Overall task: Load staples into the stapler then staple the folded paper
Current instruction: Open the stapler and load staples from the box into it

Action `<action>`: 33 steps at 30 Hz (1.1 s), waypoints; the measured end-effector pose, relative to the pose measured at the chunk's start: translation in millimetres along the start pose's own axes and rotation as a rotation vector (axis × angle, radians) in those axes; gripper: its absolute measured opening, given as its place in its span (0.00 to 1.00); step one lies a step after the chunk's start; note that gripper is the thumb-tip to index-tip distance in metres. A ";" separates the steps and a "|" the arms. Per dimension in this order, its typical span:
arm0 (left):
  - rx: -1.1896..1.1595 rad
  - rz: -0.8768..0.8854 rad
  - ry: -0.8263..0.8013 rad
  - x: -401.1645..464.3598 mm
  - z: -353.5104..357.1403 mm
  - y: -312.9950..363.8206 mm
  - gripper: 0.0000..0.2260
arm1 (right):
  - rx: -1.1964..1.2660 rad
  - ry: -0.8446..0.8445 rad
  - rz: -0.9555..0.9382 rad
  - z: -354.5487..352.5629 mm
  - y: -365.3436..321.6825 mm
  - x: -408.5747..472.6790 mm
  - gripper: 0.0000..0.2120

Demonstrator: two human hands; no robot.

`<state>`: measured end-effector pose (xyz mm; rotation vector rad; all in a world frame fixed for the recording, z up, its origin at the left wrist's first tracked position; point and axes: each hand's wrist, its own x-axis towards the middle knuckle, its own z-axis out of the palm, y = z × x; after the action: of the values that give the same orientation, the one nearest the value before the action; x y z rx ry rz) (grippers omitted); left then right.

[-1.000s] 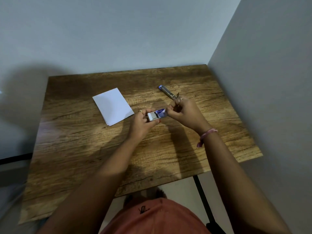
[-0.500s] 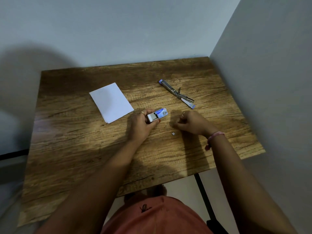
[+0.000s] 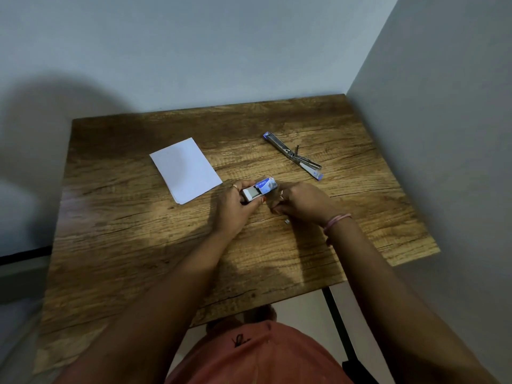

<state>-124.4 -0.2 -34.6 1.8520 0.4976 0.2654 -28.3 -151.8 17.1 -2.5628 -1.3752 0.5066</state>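
Walls hem the brown wood-grain desk (image 3: pixel 138 245) at its far and right edges; bare wood lies open toward the near left. Left hand (image 3: pixel 235 209) grips a small blue-and-white staple box (image 3: pixel 259 189), its tray slid partly out. Right hand (image 3: pixel 300 202) sits just beside it, fingers curled; whether they pinch anything is unclear. A tiny silvery staple piece (image 3: pixel 287 222) lies below that hand. The opened silver stapler with blue ends (image 3: pixel 293 156) lies far right; the folded white paper (image 3: pixel 185 169) rests left.

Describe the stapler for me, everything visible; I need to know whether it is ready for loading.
The stapler is a slim, silvery metal tool with blue plastic at both ends. It lies swung open, almost flat, on the wooden table, running diagonally at the far right, with a small dark part sticking up near its hinge. Neither hand touches it. Whether its channel holds staples cannot be told.
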 end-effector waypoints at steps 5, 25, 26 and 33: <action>0.028 0.009 -0.001 0.3 -0.1 1.2 0.18 | -0.018 -0.012 0.007 9.5 0.1 -0.3 0.09; -0.052 -0.027 -0.094 1.0 -0.5 -2.8 0.16 | -0.103 0.199 -0.038 -3.7 -23.5 28.1 0.13; -0.063 -0.024 -0.093 0.8 -0.5 -2.4 0.16 | -0.026 0.218 -0.051 -4.1 -22.4 26.4 0.12; -0.176 -0.050 -0.110 1.9 -1.3 -2.5 0.16 | 0.544 0.508 0.299 2.4 -3.7 11.6 0.13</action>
<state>-123.7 2.5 -36.6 1.6710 0.4301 0.1674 -26.2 -140.1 13.7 -2.2209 -0.5871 0.2028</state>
